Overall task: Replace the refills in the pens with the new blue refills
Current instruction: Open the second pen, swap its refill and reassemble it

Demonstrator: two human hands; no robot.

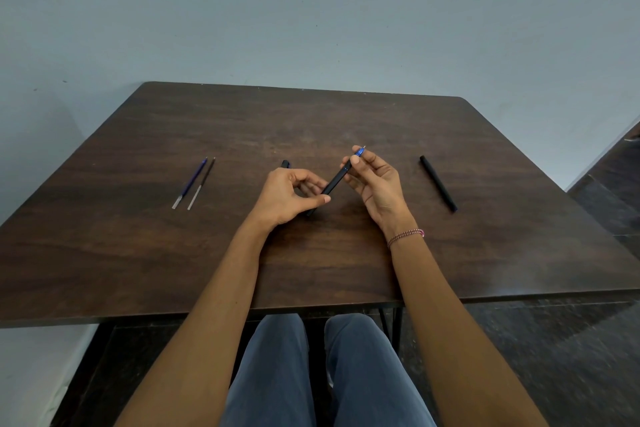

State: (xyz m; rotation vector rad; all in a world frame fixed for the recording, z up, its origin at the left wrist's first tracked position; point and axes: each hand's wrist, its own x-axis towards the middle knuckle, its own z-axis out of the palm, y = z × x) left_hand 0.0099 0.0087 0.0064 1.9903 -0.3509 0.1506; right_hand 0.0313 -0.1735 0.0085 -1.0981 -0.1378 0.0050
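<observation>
At counter [346, 121] centre, both hands meet on one black pen [334, 182]. The pen is lifted off the wood and slanted, low end toward 7 o'clock, high end toward 1 o'clock.

Left hand [291, 198]: fingers curled, thumb and fingertips gripping the pen's low end. The very end is hidden behind the thumb.

Right hand [377, 184]: thumb and forefinger pinch the pen's high end; the other fingers are loosely bent and hold nothing. A blue tip [360, 152] with a fine metal point sticks out just past that pinch. Cannot tell whether it is the refill itself or a nose piece.

At 9 o'clock from the hands, well apart: a blue refill [194, 180] and a dark refill [202, 182], lying side by side, nearly parallel, clear ends toward the near edge.

At 3 o'clock from the hands: second pen [438, 183], black, flat on the counter, slanted from 11 to 5 o'clock.

At 12 o'clock from the left hand, just behind its knuckles: small black piece [285, 164], mostly hidden; cannot tell what it is.

Bracelet [405, 237] on the right wrist. Pale blue wall [311, 10] behind the far edge.
</observation>
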